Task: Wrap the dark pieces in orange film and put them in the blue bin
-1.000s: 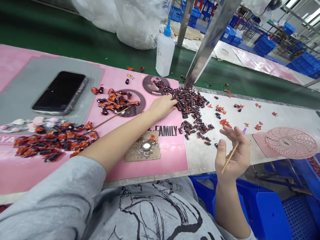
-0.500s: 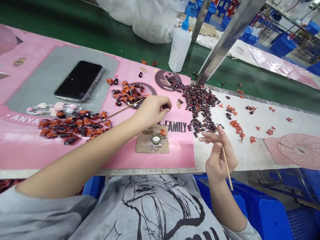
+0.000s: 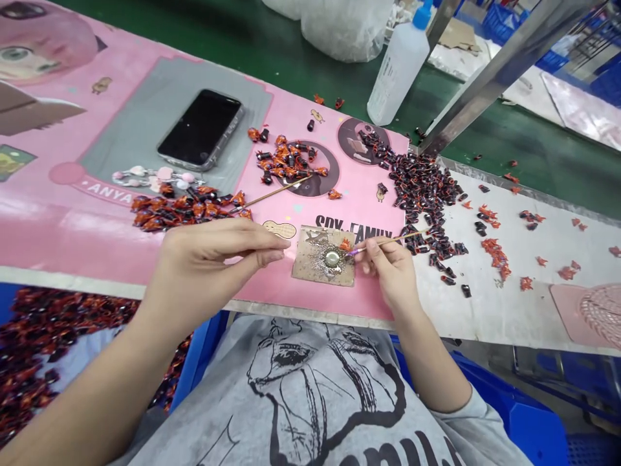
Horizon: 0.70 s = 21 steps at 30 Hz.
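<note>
Right hand pinched a light, slender wooden stick beside a flimsy orange scrap; left hand closed, nothing visible held.

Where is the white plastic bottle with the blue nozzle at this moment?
In the head view, the white plastic bottle stands at the upper right on the green surface, just beyond the pink printed mat and left of the slanted metal post.

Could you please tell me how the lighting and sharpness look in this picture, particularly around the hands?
In the head view, the light is soft and even, with a pale band of glare across the glossy pink printed mat; the left hand and the right hand, holding a thin wooden stick, look fairly sharp, with only faint shadows.
</note>
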Each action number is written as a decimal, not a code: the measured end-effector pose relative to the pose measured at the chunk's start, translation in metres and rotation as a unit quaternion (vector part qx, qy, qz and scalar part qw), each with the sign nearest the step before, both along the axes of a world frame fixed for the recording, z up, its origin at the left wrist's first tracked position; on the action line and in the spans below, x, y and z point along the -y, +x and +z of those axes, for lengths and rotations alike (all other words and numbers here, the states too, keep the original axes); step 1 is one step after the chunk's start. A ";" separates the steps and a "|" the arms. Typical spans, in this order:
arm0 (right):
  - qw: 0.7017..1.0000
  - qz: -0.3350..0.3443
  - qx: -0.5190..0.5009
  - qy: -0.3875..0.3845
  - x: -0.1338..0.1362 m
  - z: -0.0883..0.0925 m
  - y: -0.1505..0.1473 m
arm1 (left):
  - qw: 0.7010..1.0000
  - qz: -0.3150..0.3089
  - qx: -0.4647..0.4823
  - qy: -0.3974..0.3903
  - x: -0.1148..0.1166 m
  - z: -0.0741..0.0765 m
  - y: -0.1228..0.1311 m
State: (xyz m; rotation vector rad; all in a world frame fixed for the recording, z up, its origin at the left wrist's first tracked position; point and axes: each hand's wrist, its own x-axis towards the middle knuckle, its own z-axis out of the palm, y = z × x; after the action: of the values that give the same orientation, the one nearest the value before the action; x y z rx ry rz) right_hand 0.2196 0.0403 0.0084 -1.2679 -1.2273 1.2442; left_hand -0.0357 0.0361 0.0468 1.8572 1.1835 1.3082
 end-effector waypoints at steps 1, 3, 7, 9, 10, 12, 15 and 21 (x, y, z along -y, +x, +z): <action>1.000 0.000 0.008 0.001 -0.001 -0.001 -0.002 | 0.999 0.012 0.036 -0.033 0.003 -0.002 0.003; 1.000 -0.002 0.029 0.006 -0.002 -0.003 -0.005 | 0.985 0.025 0.110 -0.129 0.010 -0.007 0.010; 0.997 -0.011 0.077 0.031 -0.001 -0.008 -0.010 | 0.904 0.028 0.276 -0.325 0.018 -0.019 0.028; 0.994 -0.015 0.096 0.047 0.001 -0.010 -0.012 | 0.863 0.021 0.348 -0.366 0.019 -0.022 0.034; 0.993 -0.014 0.104 0.054 0.002 -0.011 -0.013 | 0.847 0.017 0.375 -0.377 0.020 -0.022 0.036; 0.991 -0.009 0.115 0.068 0.004 -0.011 -0.014 | 0.823 0.006 0.410 -0.392 0.020 -0.022 0.038; 0.988 0.004 0.124 0.087 0.005 -0.009 -0.015 | 0.801 -0.013 0.438 -0.407 0.021 -0.019 0.039; 0.981 0.000 0.144 0.133 0.008 0.004 -0.014 | 0.788 -0.026 0.456 -0.413 0.027 -0.013 0.044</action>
State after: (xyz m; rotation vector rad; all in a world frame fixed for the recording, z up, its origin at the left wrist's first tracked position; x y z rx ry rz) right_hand 0.2061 0.0323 0.0121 -1.2763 -1.5444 0.8798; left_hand 0.0087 0.0095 0.0333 0.4789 0.8875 1.1288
